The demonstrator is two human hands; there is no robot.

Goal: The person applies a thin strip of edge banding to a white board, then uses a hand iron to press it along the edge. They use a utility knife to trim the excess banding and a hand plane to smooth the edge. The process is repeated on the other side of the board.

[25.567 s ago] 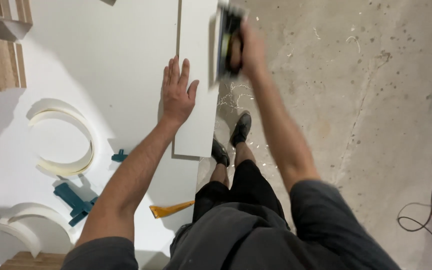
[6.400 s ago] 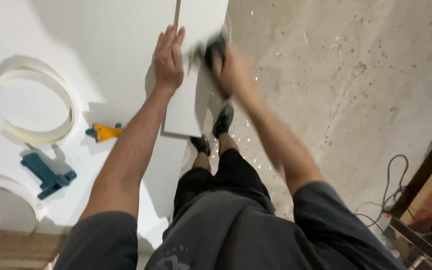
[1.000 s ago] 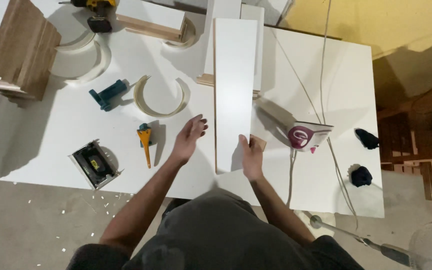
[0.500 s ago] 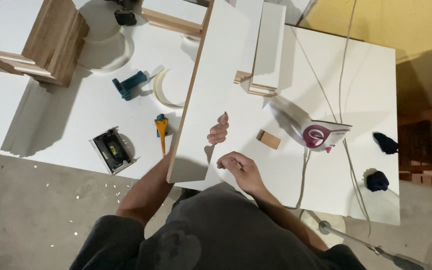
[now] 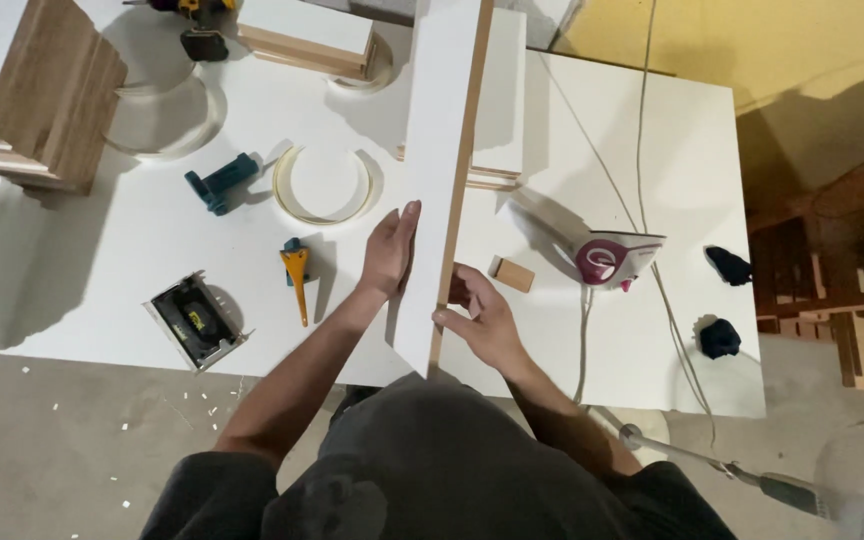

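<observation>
Board (image 5: 439,170) first: it is a long white panel standing up on one long edge on the white table (image 5: 672,150), its length running straight away from me, with the near end just in front of my body. The raw brown edge faces up and to my right.

My left hand (image 5: 389,252) lies flat and open against the white face on the left side, fingers pointing away along the board. My right hand (image 5: 482,318) is on the other side, closer to me, its fingers curled around the brown edge near the board's near end. So the panel stands between my two hands, pinched from both sides, and my right hand is the nearer one to the end.

Just right of my right hand a small wooden block (image 5: 512,274) sits on the table, with a clothes iron (image 5: 614,255) beyond it. To my left lie an orange-handled scraper (image 5: 296,275) and a roll of edge tape (image 5: 322,185).
</observation>
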